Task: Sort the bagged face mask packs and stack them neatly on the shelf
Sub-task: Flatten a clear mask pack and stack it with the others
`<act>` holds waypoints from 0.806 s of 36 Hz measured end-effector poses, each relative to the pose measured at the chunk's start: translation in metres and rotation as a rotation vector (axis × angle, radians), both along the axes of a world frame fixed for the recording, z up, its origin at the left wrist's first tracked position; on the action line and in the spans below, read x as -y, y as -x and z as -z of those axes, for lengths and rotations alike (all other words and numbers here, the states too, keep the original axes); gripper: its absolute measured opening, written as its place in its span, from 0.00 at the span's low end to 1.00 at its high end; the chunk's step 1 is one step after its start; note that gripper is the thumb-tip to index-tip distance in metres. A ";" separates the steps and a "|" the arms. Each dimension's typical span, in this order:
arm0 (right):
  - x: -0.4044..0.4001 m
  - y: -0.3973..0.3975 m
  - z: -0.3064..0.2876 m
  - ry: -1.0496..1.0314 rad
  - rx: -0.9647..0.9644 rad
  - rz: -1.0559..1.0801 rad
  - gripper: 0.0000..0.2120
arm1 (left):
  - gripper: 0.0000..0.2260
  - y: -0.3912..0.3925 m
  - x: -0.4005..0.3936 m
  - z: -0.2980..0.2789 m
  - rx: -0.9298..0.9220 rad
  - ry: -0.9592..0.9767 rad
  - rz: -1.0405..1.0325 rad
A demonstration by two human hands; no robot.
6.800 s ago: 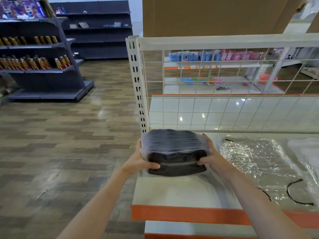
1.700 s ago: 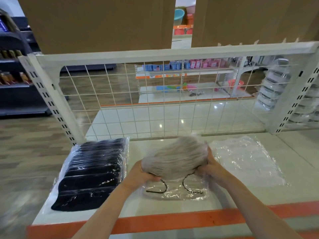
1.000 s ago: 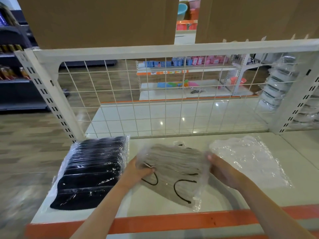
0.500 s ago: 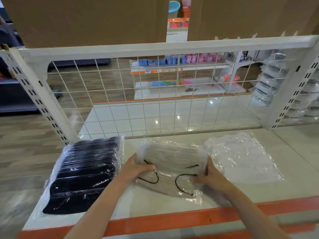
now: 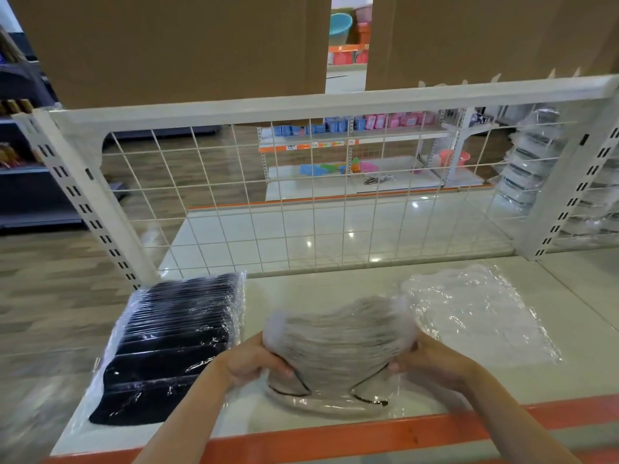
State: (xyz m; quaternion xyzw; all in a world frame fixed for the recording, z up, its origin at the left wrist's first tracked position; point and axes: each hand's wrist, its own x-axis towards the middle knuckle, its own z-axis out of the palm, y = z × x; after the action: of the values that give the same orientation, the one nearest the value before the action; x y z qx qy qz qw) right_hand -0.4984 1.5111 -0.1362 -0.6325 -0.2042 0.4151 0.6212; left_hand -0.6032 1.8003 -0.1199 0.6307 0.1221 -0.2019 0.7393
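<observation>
- The left hand (image 5: 249, 361) grips the left end of the grey mask pack (image 5: 338, 341); its fingers curl round the bag's edge, the thumb lying across the front of the plastic.
- The right hand (image 5: 423, 360) grips the right end of the same pack, fingers curled behind it and fingertips pressed into the bag from the side.
- The grey mask pack sits between the two hands over the middle of the shelf (image 5: 321, 289), near its front edge. Its top bulges up in a rounded fan of mask edges; its lower part, with black ear loops showing through the plastic, lies on or just above the shelf surface, and I cannot tell which.
- The black mask pack (image 5: 167, 346) lies flat at the left end of the shelf, running from the back left corner toward the front edge, its masks stacked in overlapping rows inside clear wrap. It lies just beside the left hand without touching it.
- A clear plastic bag (image 5: 475, 313) lies flat and crumpled on the right half of the shelf, just behind and right of the right hand; its left edge meets the grey pack.
- An orange strip (image 5: 368, 433) runs along the shelf's front edge, under both forearms.
- A white wire grid (image 5: 301, 202) stands along the back edge of the shelf, between two slotted white uprights.
- Brown cardboard boxes (image 5: 174, 45) rest on the top rail above the grid.
- More bagged packs (image 5: 532, 162) hang or stack behind the grid at the far right, blurred.
</observation>
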 end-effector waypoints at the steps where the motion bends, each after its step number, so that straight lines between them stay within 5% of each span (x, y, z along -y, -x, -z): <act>1: 0.000 0.000 0.001 -0.039 -0.031 0.015 0.44 | 0.18 0.001 0.001 0.000 -0.010 0.031 -0.045; 5: -0.003 0.000 -0.008 -0.261 -0.204 0.111 0.42 | 0.07 0.000 0.006 -0.002 0.012 0.030 -0.256; 10: -0.006 -0.007 -0.016 -0.131 -0.272 0.271 0.34 | 0.04 -0.009 0.011 -0.002 -0.093 0.018 -0.345; 13: -0.005 -0.011 -0.014 0.006 -0.221 0.236 0.34 | 0.18 -0.010 0.012 -0.004 -0.106 -0.016 -0.341; 16: -0.004 -0.011 -0.016 0.171 -0.055 0.127 0.50 | 0.30 -0.011 0.016 -0.006 0.002 -0.066 -0.290; 18: -0.010 -0.010 -0.023 0.176 0.092 0.135 0.44 | 0.39 -0.013 0.018 -0.008 0.110 -0.109 -0.321; 22: -0.018 -0.013 -0.038 -0.057 0.247 0.302 0.39 | 0.32 -0.014 0.017 -0.021 0.369 -0.125 -0.419; 29: -0.006 -0.006 -0.017 0.173 0.309 0.110 0.54 | 0.52 -0.002 0.006 0.008 0.419 -0.484 -0.316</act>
State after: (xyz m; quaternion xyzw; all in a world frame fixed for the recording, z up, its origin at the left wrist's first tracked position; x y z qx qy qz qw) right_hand -0.4928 1.5173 -0.1190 -0.7501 -0.2259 0.2943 0.5475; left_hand -0.6013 1.7941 -0.1278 0.7887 0.1082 0.0832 0.5994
